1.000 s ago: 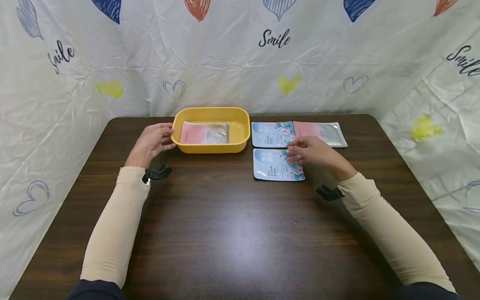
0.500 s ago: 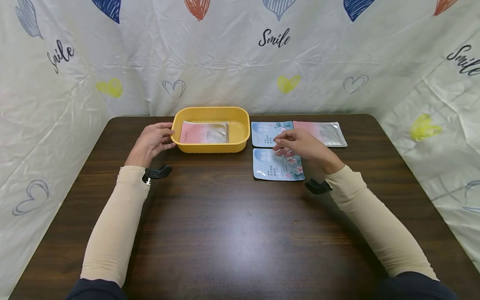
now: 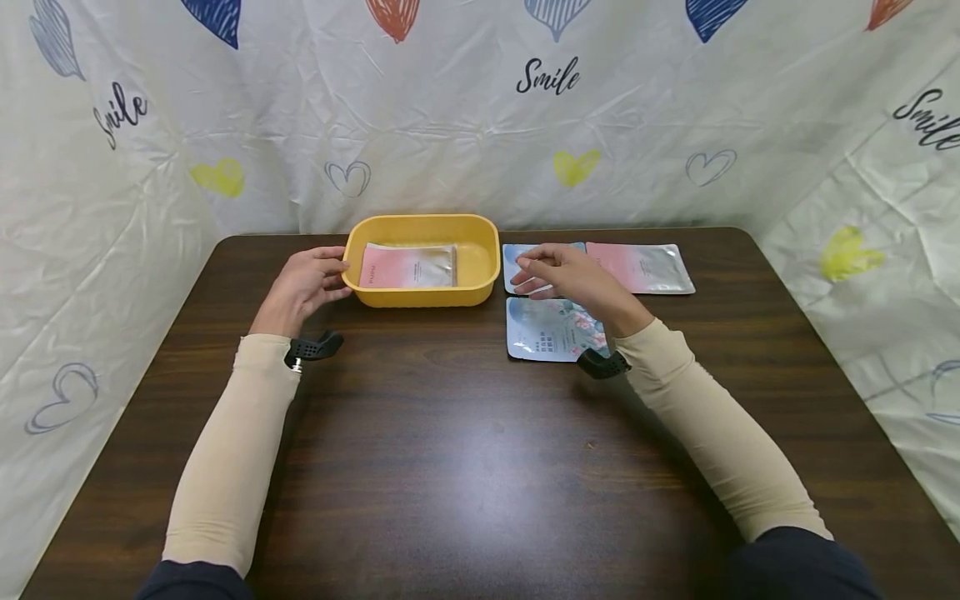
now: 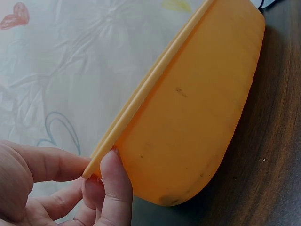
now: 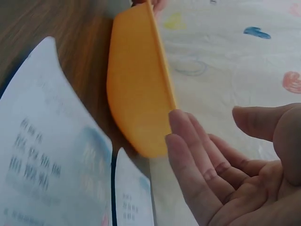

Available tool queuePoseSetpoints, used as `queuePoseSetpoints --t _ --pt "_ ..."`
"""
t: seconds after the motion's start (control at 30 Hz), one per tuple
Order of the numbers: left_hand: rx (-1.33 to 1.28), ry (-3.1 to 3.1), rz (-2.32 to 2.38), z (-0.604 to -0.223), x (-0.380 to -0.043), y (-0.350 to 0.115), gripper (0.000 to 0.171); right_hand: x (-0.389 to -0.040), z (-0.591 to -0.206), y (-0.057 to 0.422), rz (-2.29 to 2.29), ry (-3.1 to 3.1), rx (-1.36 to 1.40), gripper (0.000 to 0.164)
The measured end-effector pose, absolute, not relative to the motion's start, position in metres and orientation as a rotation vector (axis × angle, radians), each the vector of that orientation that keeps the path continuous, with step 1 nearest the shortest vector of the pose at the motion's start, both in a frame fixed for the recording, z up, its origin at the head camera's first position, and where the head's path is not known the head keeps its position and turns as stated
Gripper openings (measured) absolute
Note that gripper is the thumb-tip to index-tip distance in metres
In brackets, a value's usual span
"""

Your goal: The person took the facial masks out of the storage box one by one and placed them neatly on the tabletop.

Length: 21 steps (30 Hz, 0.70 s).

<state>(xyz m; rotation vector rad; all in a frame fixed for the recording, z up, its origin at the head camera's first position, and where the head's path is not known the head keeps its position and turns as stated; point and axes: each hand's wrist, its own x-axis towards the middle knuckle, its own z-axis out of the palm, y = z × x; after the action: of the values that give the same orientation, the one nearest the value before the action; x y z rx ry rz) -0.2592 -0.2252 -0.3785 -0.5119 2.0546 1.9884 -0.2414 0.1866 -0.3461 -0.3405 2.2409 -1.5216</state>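
Note:
A yellow plastic basin [image 3: 477, 293] stands at the back of the table with a pink-and-silver sachet [image 3: 405, 265] lying in it. My left hand [image 3: 303, 279] pinches the basin's left rim; the left wrist view shows fingertips on both sides of that rim [image 4: 141, 96]. Over the rear blue sachet [image 3: 516, 262], partly covering it, hovers my right hand [image 3: 570, 279]. Its fingers are extended and hold nothing, with the thumb apart from them in the right wrist view. In front lies another blue floral sachet [image 3: 551, 329], its right edge partly hidden by the wrist.
A pink-and-silver sachet [image 3: 645, 268] lies at the right end of the back row. The dark wooden table [image 3: 420, 433] stretches toward me. A white cloth [image 3: 465, 100] printed with hearts and "Smile" hangs behind the table's back edge.
My right hand has moved left, from above the front blue sachet and the right pink one to above the rear blue sachet. The left hand and the basin have stayed put.

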Motion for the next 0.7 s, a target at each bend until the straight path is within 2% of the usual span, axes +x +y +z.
queuePoseSetpoints --t 0.33,0.7 --pt "-0.503 2.046 2.0 -0.378 -0.259 -0.225 0.048 -0.251 -0.346 0.166 -1.727 2.106 -0.375 0.04" --pt "-0.506 2.056 2.003 -0.379 -0.258 -0.225 0.047 -0.257 -0.347 0.146 -1.787 2.048 -0.396 0.034"
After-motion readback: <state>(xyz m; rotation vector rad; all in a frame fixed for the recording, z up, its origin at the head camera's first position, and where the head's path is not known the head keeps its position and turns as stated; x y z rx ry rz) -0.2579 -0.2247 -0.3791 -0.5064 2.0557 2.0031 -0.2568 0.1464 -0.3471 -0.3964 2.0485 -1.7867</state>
